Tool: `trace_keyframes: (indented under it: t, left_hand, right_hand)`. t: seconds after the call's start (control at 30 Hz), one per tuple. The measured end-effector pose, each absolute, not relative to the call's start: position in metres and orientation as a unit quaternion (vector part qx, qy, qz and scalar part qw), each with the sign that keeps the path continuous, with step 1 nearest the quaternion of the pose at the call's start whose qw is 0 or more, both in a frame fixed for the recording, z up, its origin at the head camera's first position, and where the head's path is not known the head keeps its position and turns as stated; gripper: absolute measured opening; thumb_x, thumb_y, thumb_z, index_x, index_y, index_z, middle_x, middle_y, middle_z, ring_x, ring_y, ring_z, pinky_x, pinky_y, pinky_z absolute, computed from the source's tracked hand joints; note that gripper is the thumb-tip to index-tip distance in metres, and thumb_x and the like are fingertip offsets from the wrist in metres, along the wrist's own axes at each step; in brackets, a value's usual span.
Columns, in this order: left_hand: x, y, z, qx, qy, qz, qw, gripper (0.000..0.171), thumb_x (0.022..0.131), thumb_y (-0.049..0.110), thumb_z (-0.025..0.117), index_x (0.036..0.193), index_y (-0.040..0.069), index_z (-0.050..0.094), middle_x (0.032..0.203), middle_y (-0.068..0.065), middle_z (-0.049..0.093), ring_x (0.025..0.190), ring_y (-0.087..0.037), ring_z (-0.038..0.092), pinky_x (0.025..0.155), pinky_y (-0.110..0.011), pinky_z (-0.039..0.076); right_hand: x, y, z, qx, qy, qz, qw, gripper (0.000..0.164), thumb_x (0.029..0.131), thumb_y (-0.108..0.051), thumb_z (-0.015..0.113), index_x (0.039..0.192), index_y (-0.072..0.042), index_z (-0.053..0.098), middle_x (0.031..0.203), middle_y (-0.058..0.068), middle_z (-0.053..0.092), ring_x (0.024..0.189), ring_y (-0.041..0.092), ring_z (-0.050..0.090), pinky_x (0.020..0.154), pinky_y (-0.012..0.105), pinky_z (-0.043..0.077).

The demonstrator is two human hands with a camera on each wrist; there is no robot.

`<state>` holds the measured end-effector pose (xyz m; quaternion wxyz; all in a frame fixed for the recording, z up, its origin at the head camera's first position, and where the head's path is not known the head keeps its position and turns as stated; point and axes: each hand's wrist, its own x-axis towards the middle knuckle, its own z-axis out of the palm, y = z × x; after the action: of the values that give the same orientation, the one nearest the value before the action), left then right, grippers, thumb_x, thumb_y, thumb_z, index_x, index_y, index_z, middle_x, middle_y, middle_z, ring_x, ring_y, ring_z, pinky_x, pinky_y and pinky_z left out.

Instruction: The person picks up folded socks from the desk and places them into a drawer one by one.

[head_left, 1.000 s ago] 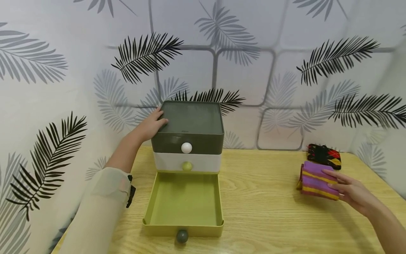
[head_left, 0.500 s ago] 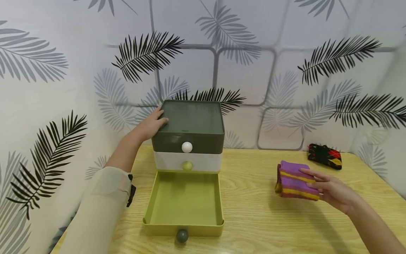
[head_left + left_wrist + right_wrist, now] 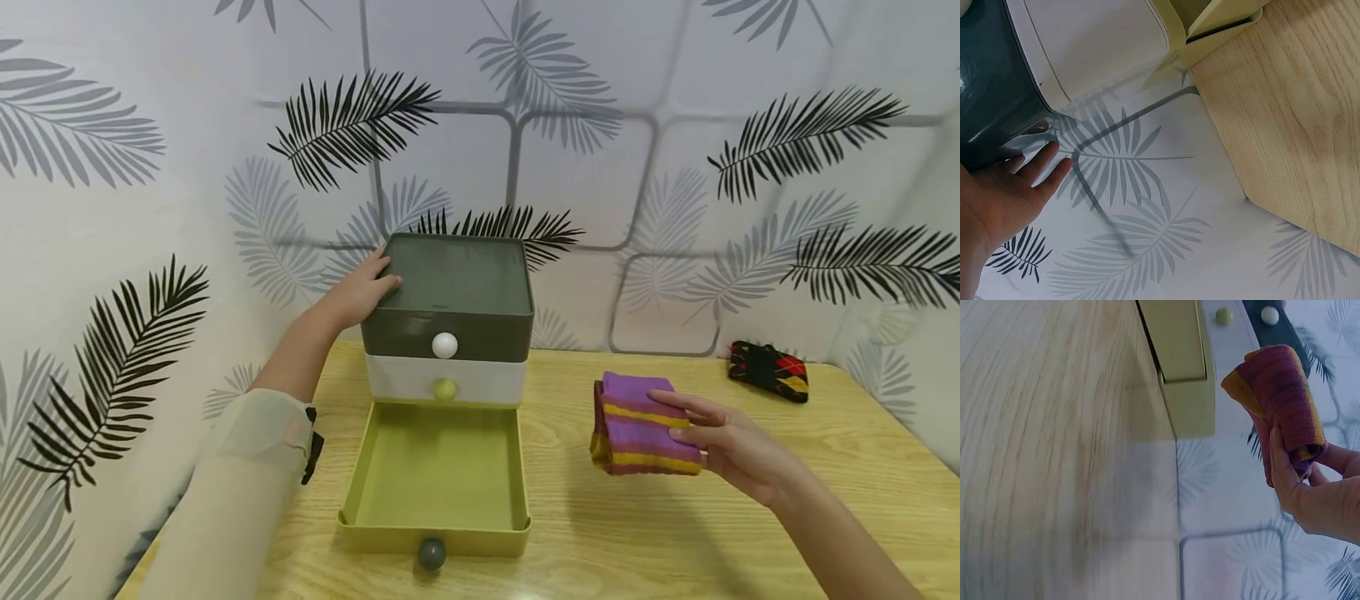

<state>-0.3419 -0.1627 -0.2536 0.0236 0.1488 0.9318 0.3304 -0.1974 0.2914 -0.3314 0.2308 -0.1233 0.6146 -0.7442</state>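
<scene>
A small three-tier drawer box stands on the table, dark green on top, white in the middle, yellow-green below. Its bottom drawer is pulled out and holds nothing. My left hand rests with fairly straight fingers on the box's top left edge; the left wrist view shows the palm beside the dark side. To the right of the drawer, my right hand pinches a folded pair of striped socks, purple, yellow and maroon, held above the table. The right wrist view shows the thumb and fingers around the folded roll.
A folded black sock pair with red and yellow diamonds lies at the back right of the wooden table. A wall covering with leaf prints stands close behind the box and along the left side.
My right hand has carried the striped socks leftward, away from the black pair and toward the open drawer. My left hand has stayed on the box.
</scene>
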Motion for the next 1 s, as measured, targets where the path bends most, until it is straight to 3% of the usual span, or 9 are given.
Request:
trace_keyframes:
  t: [0.33,1.0]
  left_hand:
    - [-0.341,-0.162,-0.253,0.151,0.934,0.324,0.018,0.060,0.101,0.030,0.030,0.146,-0.003,0.010,0.152,-0.014,-0.005,0.137,-0.031,-0.003,0.108,-0.048,0.005]
    - [-0.339,-0.162,-0.253,0.157,0.930,0.332,0.016,0.059,0.101,0.029,0.031,0.146,-0.004,0.010,0.152,-0.015,-0.004,0.137,-0.029,-0.004,0.108,-0.047,0.005]
  right_hand:
    - [-0.191,0.240,-0.317,-0.113,0.627,-0.734,0.236,0.039,0.093,-0.002,0.050,0.122,-0.024,0.062,0.123,0.009,0.042,0.101,0.023,0.054,0.085,0.034,0.048]
    - [-0.193,0.168,-0.318,-0.135,0.601,-0.744,0.258,0.039,0.089,0.001,0.054,0.124,-0.014,0.060,0.126,0.014,0.044,0.100,0.027,0.057,0.084,0.037,0.048]
